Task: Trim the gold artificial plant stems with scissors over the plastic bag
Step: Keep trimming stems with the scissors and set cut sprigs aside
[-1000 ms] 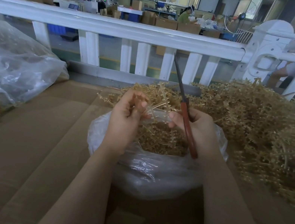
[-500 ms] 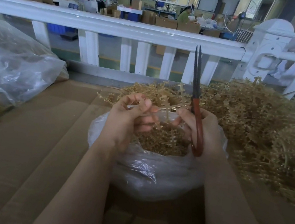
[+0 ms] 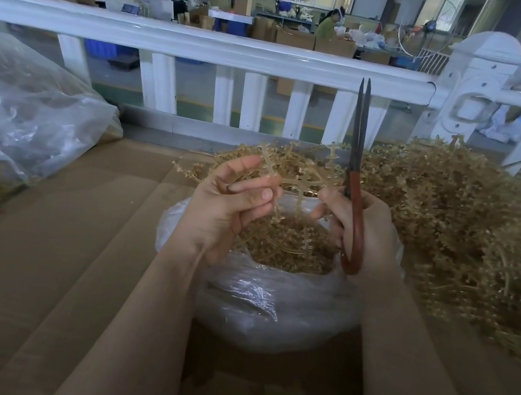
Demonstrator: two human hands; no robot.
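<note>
1. Left hand (image 3: 233, 206): fingers and thumb curled, pinching one gold plastic branched stem (image 3: 296, 182) at its left end. The hand is raised above the left side of the bag mouth.
2. Gold plastic branched stem: held roughly level between the two hands, directly above the bag opening. Short side sprigs point upward and downward from its main stalk. Its right end reaches the fingertips of the right hand; whether they touch cannot be told.
3. Right hand (image 3: 360, 232): fingers curled around the red-brown looped handle of the long dark-bladed scissors (image 3: 354, 179). The hand is above the right side of the bag mouth.
4. Scissors: blades point straight up, tips only slightly apart, crossing in front of the white railing (image 3: 209, 45). The blades stand just right of the stem's right end, not closed on it.
5. Clear plastic bag (image 3: 268, 303): stands on the brown cardboard work surface (image 3: 51, 247), mouth open upward and filled with small gold trimmed pieces (image 3: 288, 247).
6. Large heap of untrimmed gold stems (image 3: 455, 231): lies on the work surface to the right of the bag, extending behind it.
7. Second, larger clear plastic bag (image 3: 22, 120): lies at the left edge of the surface, well apart from the hands, with gold stems visible inside.
</note>
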